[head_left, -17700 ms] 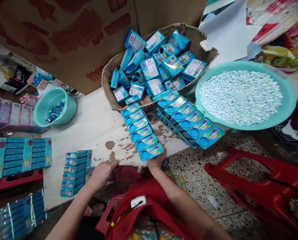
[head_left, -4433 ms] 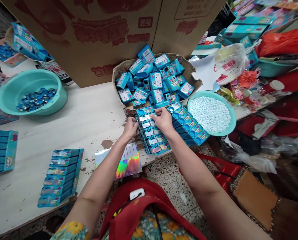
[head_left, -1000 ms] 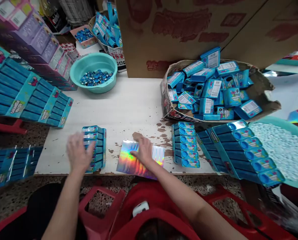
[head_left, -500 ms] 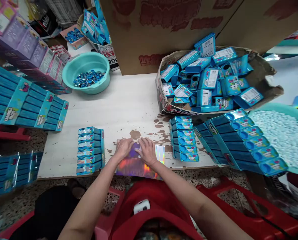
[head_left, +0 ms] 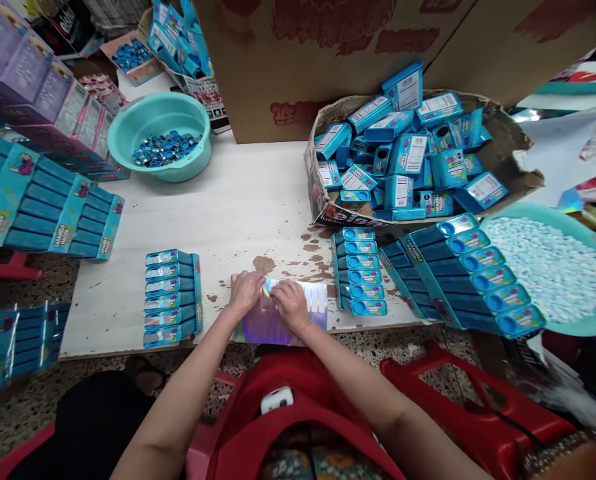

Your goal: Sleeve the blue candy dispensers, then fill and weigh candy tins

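Observation:
A shiny holographic sheet (head_left: pixel 268 327) lies at the table's front edge, purple and silver, with pale strips along its upper right. My left hand (head_left: pixel 247 291) is closed at the sheet's upper left, its fingers pinched together. Beside it, my right hand (head_left: pixel 292 305) rests over the sheet, fingers bent and pinching near the top edge. A small bright glint shows between the fingertips of both hands; what exactly they pinch there is partly hidden. To the left stands a row of blue candy boxes (head_left: pixel 171 299), and to the right another row of blue boxes (head_left: pixel 361 272).
A torn carton (head_left: pixel 323 217) full of loose blue boxes stands at the back right. Nearby are stacked blue packs (head_left: pixel 458 273) and a basin of white candies (head_left: pixel 573 267). A turquoise bowl (head_left: pixel 173 170) holds small blue-and-silver pieces. Red stools (head_left: pixel 468 400) stand in front.
My right hand's fingers have drawn in from a flatter spread to a pinch, closer to my left hand. The view has shifted slightly to the right.

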Tool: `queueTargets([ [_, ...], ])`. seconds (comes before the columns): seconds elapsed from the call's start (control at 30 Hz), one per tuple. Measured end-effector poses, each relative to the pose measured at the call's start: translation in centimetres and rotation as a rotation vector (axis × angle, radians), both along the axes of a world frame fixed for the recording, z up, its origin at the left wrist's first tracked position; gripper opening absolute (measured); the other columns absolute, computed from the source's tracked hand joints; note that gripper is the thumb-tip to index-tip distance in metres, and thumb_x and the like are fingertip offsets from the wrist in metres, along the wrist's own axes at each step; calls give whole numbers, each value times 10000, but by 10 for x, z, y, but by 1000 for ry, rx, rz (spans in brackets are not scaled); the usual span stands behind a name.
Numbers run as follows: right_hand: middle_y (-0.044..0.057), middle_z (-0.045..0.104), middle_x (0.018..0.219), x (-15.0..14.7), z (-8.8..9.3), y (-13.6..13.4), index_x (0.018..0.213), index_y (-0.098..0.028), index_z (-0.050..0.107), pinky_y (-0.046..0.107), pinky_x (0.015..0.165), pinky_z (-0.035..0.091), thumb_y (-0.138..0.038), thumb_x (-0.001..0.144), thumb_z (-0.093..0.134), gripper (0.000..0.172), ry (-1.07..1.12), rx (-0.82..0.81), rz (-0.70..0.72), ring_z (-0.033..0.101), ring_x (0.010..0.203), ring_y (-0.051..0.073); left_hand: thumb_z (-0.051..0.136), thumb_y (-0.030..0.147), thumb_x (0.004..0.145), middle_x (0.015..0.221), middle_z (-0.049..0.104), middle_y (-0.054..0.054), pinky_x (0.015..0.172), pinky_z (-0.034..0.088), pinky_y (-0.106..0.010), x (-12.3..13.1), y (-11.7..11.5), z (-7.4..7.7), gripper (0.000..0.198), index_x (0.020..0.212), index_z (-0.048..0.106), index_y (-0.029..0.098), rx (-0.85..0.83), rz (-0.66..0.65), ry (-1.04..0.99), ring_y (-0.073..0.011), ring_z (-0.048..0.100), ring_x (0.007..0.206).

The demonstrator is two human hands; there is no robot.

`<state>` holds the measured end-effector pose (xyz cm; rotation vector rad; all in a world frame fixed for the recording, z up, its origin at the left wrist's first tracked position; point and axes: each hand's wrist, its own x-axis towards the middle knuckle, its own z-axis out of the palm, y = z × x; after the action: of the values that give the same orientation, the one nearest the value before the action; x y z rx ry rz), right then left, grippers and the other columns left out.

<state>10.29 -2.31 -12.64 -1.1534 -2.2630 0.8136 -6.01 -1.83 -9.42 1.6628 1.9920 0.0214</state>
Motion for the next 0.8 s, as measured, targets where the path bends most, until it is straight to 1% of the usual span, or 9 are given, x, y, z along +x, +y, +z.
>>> queueTargets([
  [0.1,50,666,821,0,14,4,918,-233,682,337,774,429,-302,922,455,238,97,-127,-56,569,832,196,336,329,917,942,679,-71,865,269,-385,2,3,-1,333,900,650,221,28,0,2,-247,519,960],
  [0.23,38,657,835,4,41,5,892,-224,681,321,765,467,-308,873,524,180,391,-327,-232,601,820,182,373,363,900,1065,635,-92,943,263,-428,2,1,11,320,966,655,226,137,121,-38,-273,467,1074],
  [0.3,29,661,828,7,58,5,865,-217,681,315,758,480,-316,839,564,156,517,-435,-336,620,797,175,387,395,891,1226,560,-91,987,273,-420,5,-4,24,355,1132,593,236,263,227,-182,-268,416,1177],
  [0.37,22,670,808,12,75,5,840,-209,681,310,741,487,-328,809,595,150,601,-517,-407,628,766,170,410,424,877,1311,501,-80,990,320,-379,14,-10,38,438,1268,483,241,294,243,-472,-238,423,1205],
  [0.43,20,680,795,20,90,4,830,-205,681,306,733,491,-335,792,615,151,642,-563,-455,629,752,168,462,441,850,1199,577,-71,927,388,-332,30,-16,50,425,1208,518,218,178,179,-743,-213,517,1094],
  [0.5,28,690,817,33,101,1,825,-201,682,310,748,494,-339,786,621,155,642,-559,-529,629,774,172,490,447,832,902,646,-40,812,434,-294,51,-18,61,313,965,602,187,21,146,-872,-183,584,867],
  [0.6,32,695,821,62,107,-6,966,-187,661,330,798,491,-349,774,636,252,653,-543,-722,628,787,171,435,451,854,584,539,24,626,428,-248,86,-18,76,312,730,546,187,-168,137,-936,-134,528,585],
  [0.7,21,698,762,96,107,-17,1071,-171,618,348,780,500,-375,732,679,401,721,-661,-862,629,735,169,419,454,852,540,498,43,542,396,-230,116,-14,90,312,696,504,198,-274,54,-936,-117,491,497],
  [0.8,41,703,792,124,104,-25,885,-180,671,357,760,503,-388,687,716,290,787,-754,-935,635,758,190,404,436,855,537,502,40,517,373,-231,139,-6,99,319,658,487,200,-296,-72,-858,-114,484,472],
])
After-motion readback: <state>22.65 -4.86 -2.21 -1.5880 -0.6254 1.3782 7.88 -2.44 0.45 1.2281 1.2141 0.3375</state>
